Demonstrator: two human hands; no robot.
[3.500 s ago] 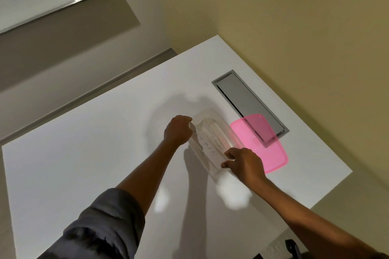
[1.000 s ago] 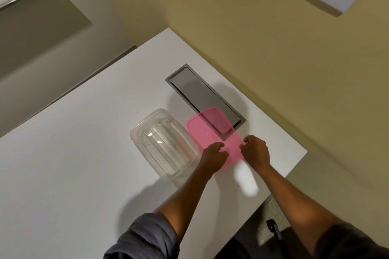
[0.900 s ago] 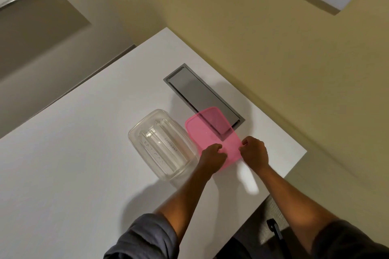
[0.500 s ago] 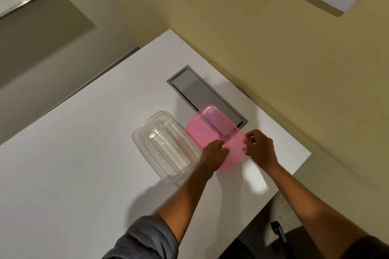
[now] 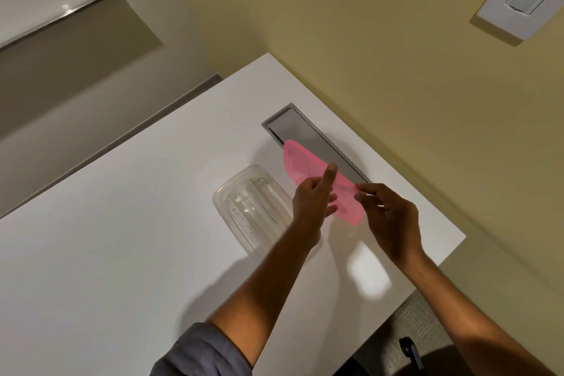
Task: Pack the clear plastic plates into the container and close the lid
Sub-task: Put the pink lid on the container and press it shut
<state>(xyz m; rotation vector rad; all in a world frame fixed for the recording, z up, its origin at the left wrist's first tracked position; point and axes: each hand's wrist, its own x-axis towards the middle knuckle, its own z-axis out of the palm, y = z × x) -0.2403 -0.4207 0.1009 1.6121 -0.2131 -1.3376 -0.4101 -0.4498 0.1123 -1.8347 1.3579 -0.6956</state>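
Now lifted off table (image 5: 122, 238): pink lid (image 5: 305, 168), pinched between left hand (image 5: 311, 198) and right hand (image 5: 387, 217). Plates (image 5: 259, 207) already inside open container (image 5: 225, 192); lid placement and closing remaining.

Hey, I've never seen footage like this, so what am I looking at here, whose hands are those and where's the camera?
The camera sits on a person's head, looking forward and down at their own bare hands. No machine is involved. Below them is a white table with a grey metal hatch set into it. A clear container rests on the table with clear plates standing inside. The left hand and right hand together hold a pink lid, lifted off the table and tilted, beside the container. The container is not yet closed.
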